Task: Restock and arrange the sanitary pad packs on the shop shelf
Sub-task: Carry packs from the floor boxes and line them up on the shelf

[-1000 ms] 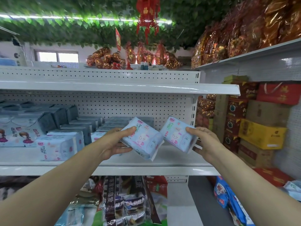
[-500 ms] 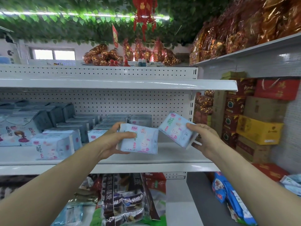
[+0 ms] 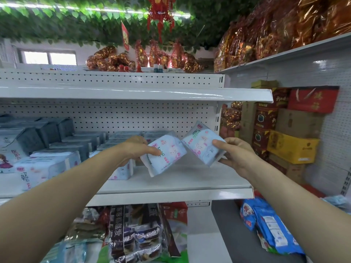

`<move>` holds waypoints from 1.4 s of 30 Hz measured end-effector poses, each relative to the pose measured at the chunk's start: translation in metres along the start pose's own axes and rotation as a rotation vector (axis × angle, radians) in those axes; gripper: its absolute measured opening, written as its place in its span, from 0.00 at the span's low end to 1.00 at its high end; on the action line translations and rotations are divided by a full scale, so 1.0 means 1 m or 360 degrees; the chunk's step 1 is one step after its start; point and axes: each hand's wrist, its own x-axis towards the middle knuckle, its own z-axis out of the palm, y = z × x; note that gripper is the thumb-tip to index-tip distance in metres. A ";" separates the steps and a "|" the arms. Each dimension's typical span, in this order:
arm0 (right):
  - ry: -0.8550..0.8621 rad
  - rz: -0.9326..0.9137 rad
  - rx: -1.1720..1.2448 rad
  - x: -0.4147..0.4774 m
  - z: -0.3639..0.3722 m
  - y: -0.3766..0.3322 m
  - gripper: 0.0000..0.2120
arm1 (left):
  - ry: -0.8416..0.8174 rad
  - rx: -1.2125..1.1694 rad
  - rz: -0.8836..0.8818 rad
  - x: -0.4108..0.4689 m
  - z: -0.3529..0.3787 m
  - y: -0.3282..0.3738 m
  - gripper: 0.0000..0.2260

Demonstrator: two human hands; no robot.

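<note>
My left hand grips a pale blue sanitary pad pack with a pink rabbit print, tilted, just above the white middle shelf. My right hand holds a second matching pad pack, also tilted, a little higher and to the right; the two packs nearly touch. Behind my left hand another pack lies on the shelf, partly hidden. More pad packs and grey packs stand in rows on the shelf's left part.
The upper shelf overhangs the working space. Snack bags fill the level below. Stacked cartons and a red box stand at the right, blue bags on the floor. Foil-wrapped goods sit on the top right shelf.
My left hand has tipped its pack from flat to tilted and moved it right, closer to the other pack. My right hand has kept its pack in about the same place.
</note>
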 end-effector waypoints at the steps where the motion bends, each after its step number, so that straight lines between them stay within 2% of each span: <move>1: 0.0014 -0.0011 -0.0020 0.003 -0.001 -0.001 0.15 | -0.0034 0.0067 -0.0018 0.005 -0.001 0.004 0.22; 3: 0.0037 -0.0030 -0.0059 0.010 -0.002 -0.001 0.15 | -0.0092 0.0195 -0.0045 0.015 -0.003 0.013 0.32; 4: 0.0049 -0.0032 -0.0080 0.014 -0.002 -0.002 0.15 | -0.0123 0.0238 -0.0049 0.020 -0.004 0.016 0.34; 8: 0.0083 -0.0032 -0.0135 0.033 -0.002 -0.001 0.28 | -0.0220 0.0376 -0.0038 0.042 -0.008 0.026 0.33; 10: 0.0090 -0.0047 -0.0166 0.042 -0.002 0.000 0.32 | -0.0271 0.0416 -0.0031 0.053 -0.010 0.029 0.34; 14: 0.0069 -0.0069 -0.0287 0.055 -0.002 0.006 0.25 | -0.0343 0.0700 0.0023 0.079 -0.011 0.029 0.36; 20: 0.0014 -0.0036 -0.0356 0.063 0.007 0.014 0.18 | -0.0299 0.1211 0.0133 0.109 -0.015 0.015 0.35; 27: -0.0098 0.0052 -0.0440 0.070 0.019 0.020 0.17 | -0.0199 0.1282 0.0322 0.133 -0.022 -0.013 0.32; 37: -0.0263 0.0128 -0.0383 0.092 0.035 0.022 0.33 | 0.0022 0.1312 0.0459 0.150 -0.025 -0.026 0.25; 40: -0.0292 0.0152 -0.0424 0.095 0.042 0.022 0.25 | 0.0068 0.1326 0.0482 0.156 -0.025 -0.029 0.26; 42: -0.0333 0.0178 -0.0476 0.096 0.050 0.024 0.24 | 0.0111 0.1347 0.0510 0.159 -0.023 -0.032 0.27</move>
